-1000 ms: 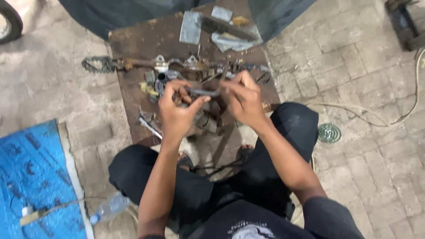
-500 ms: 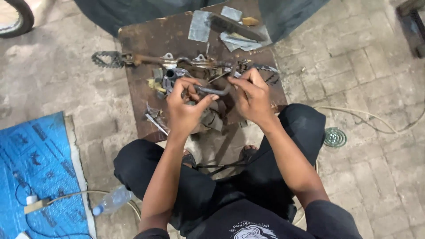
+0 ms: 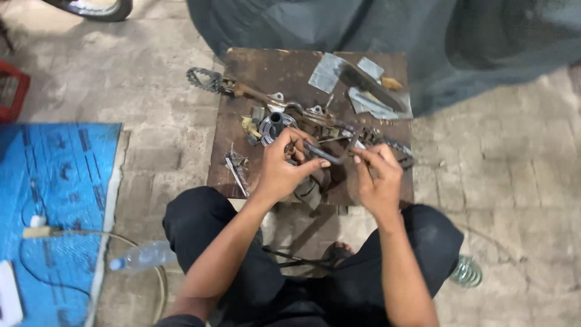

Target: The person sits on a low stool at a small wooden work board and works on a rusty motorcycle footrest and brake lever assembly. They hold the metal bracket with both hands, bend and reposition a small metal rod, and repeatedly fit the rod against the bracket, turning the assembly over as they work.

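both hands: left hand point(image 3: 283, 171) and right hand point(image 3: 376, 177) still gripping dark metal bar point(image 3: 324, 153), now lifted slightly above tabletop point(image 3: 266, 69); grip unchanged, work ongoing.

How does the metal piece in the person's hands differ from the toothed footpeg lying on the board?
The dark metal bar is held up between the left hand and right hand; the toothed footpeg lies untouched at the brown board's far left edge. The bar looks slim and plain; the footpeg has a serrated rim. Both are dark, worn metal.
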